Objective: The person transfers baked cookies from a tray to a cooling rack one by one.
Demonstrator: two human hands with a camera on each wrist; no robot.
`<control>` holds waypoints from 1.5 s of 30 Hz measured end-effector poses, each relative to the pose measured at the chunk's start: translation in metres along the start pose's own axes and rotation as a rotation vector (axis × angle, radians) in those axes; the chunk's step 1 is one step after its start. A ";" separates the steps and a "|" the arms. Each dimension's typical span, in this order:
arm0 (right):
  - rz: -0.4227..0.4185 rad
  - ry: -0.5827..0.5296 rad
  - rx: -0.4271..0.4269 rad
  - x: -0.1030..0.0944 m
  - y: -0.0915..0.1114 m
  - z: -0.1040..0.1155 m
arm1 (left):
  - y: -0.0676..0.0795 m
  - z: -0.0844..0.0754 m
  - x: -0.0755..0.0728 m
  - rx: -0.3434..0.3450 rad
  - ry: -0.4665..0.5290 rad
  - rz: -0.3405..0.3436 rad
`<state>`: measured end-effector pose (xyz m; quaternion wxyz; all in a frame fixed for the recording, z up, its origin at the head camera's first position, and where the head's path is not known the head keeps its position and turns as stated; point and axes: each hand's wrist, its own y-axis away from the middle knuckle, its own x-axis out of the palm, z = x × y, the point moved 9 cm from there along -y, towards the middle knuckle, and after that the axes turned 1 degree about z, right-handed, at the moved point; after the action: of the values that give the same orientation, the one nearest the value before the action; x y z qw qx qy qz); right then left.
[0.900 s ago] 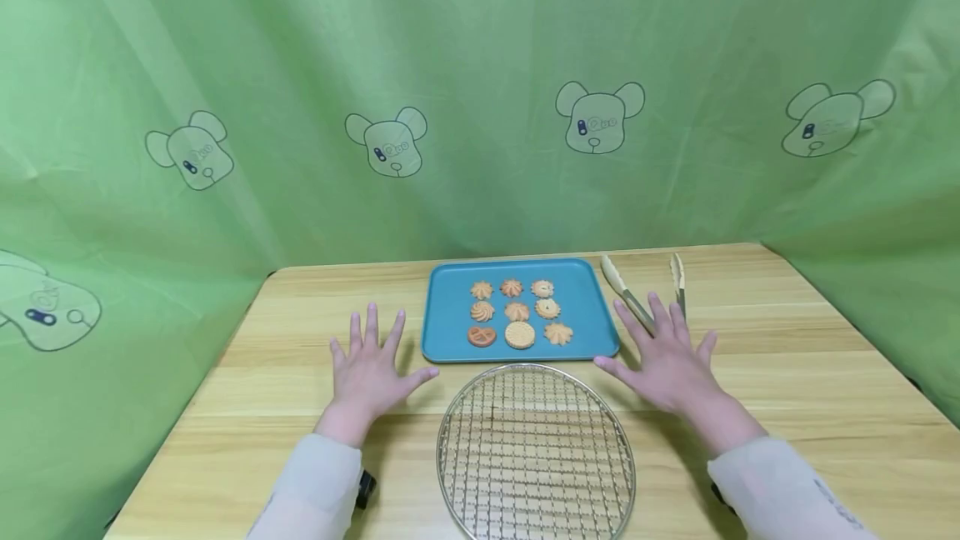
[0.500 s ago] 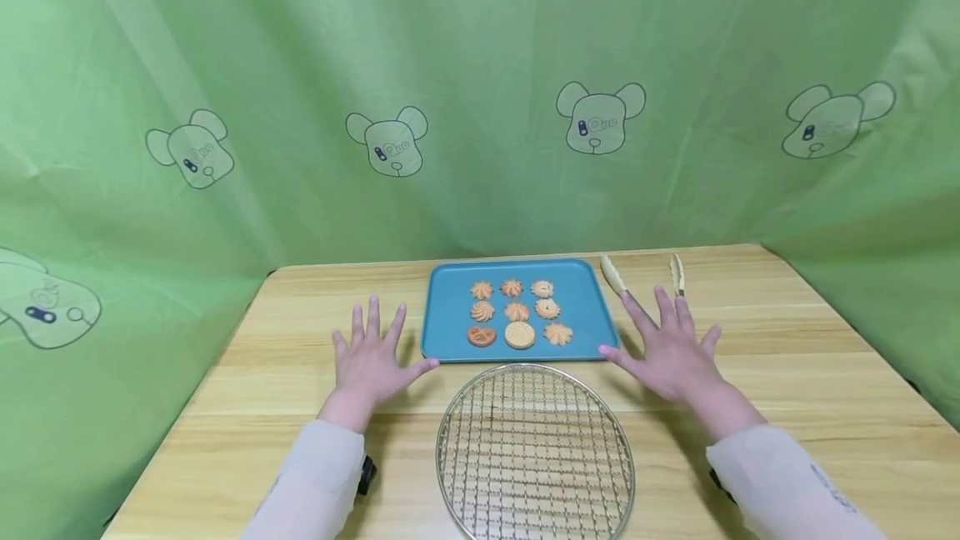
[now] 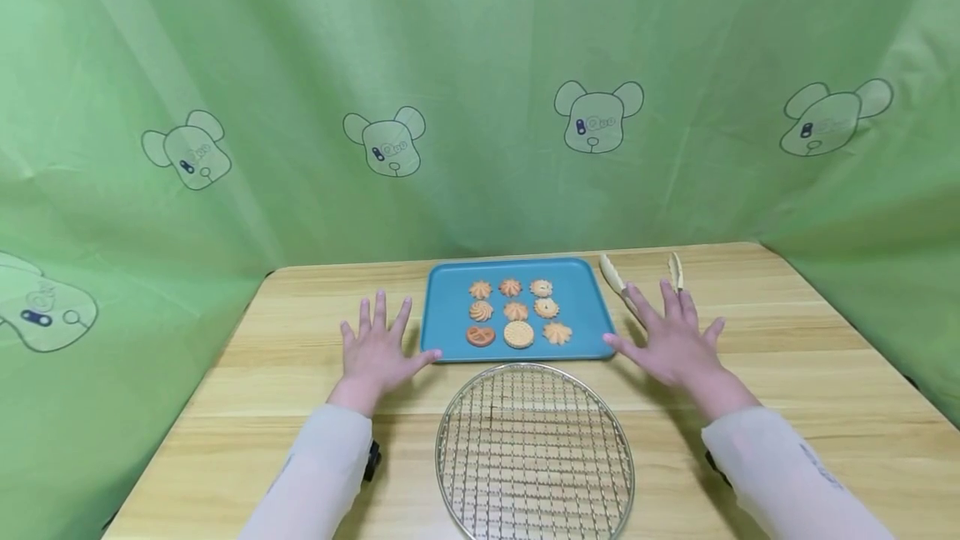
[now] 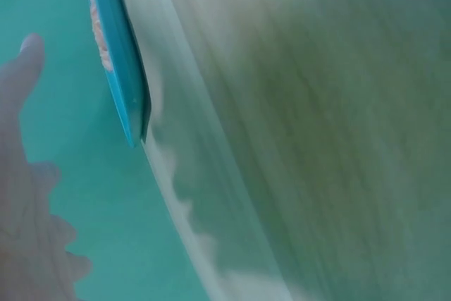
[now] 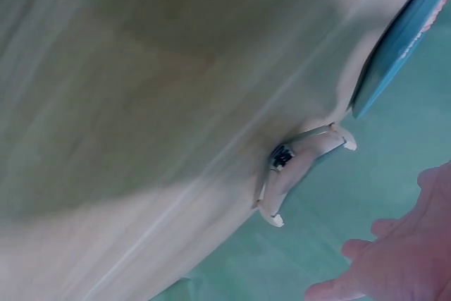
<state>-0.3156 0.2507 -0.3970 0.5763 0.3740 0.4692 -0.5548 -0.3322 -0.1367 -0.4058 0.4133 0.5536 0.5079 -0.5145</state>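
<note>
Nine cookies point(image 3: 516, 311) sit in three rows on a tray point(image 3: 445, 298) behind a wire rack point(image 3: 535, 452), with tongs point(image 3: 616, 281) lying right of the tray on the surface point(image 3: 795, 373).

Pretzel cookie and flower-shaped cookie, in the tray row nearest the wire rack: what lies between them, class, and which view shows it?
A round cookie lies between the pretzel cookie and the flower-shaped cookie; the head view shows it.

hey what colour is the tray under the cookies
The rectangular tray is blue, best seen in the head view.
</note>
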 end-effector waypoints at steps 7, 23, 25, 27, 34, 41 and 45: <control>0.017 -0.001 0.018 0.002 -0.005 -0.007 | -0.006 0.005 0.004 -0.008 -0.008 0.021; 0.051 0.026 0.059 0.011 -0.018 -0.030 | -0.019 0.002 0.014 0.009 -0.011 0.065; 0.061 0.027 0.069 0.012 -0.019 -0.032 | -0.020 0.001 0.015 0.010 -0.020 0.071; 0.068 0.030 0.079 0.013 -0.021 -0.035 | -0.021 0.001 0.016 0.008 -0.028 0.076; 0.074 0.015 0.111 0.015 -0.026 -0.044 | -0.024 -0.001 0.019 0.008 -0.034 0.091; 0.092 0.004 0.146 0.016 -0.027 -0.053 | -0.026 -0.004 0.020 0.023 -0.037 0.107; 0.114 -0.015 0.164 0.016 -0.026 -0.054 | -0.028 -0.005 0.023 0.041 -0.046 0.107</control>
<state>-0.3486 0.2954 -0.4249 0.5778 0.4419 0.3958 -0.5606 -0.3599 -0.1246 -0.4256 0.4406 0.5764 0.4573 -0.5144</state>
